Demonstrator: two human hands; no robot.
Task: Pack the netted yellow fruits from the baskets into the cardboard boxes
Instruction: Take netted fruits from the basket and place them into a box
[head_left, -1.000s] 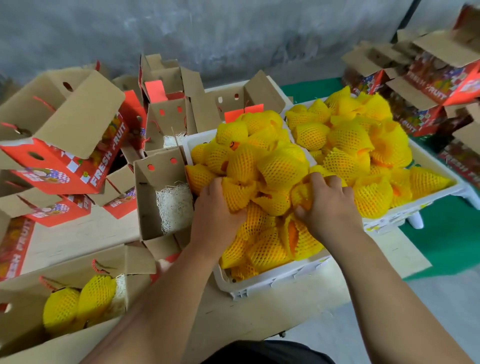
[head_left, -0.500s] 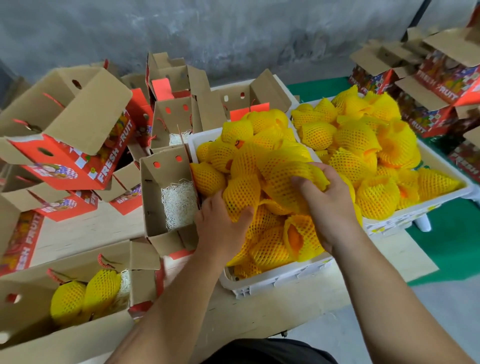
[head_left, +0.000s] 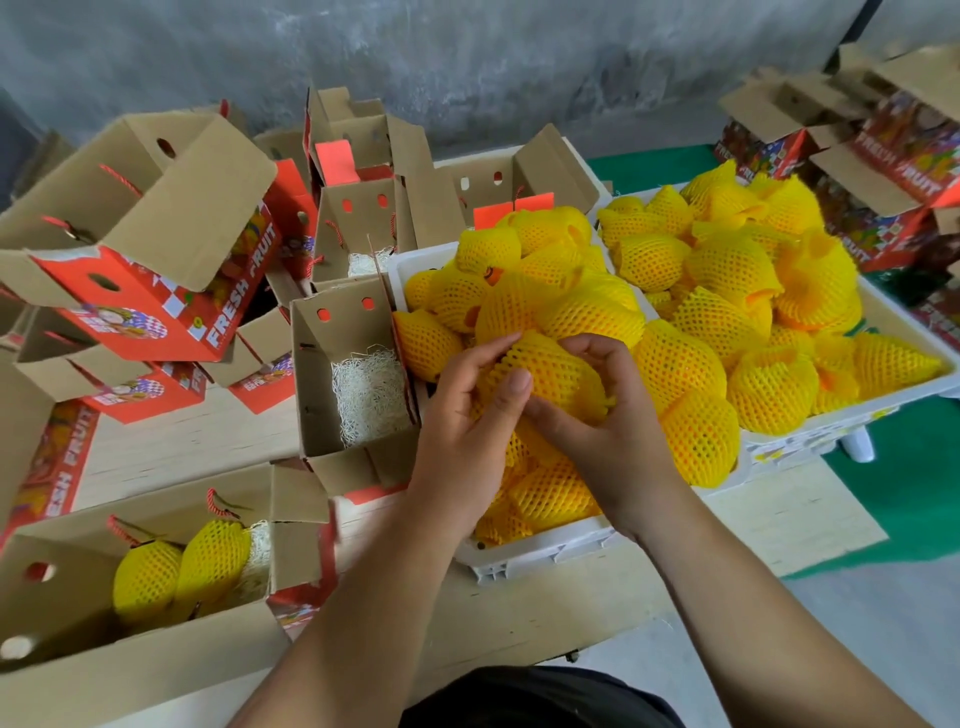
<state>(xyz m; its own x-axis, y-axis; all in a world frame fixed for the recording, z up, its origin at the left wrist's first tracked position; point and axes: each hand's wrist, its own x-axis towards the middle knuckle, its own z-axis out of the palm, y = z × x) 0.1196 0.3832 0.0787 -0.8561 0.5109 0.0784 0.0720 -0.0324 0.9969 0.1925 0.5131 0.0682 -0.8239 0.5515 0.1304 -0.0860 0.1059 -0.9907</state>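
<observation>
Two hands, the left hand and right hand, now grip one netted fruit with curled fingers, lifted together above the near white basket at frame centre, ready for the open box beside it.

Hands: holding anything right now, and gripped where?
Both hold one netted fruit over the near basket: left hand grips its left end, right hand its right side.

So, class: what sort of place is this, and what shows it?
Probably a fruit packing station. Two white baskets are heaped with netted fruits, many open "FRESH FRUIT" boxes wait on the table, and both hands, left and right, hold one fruit.
</observation>
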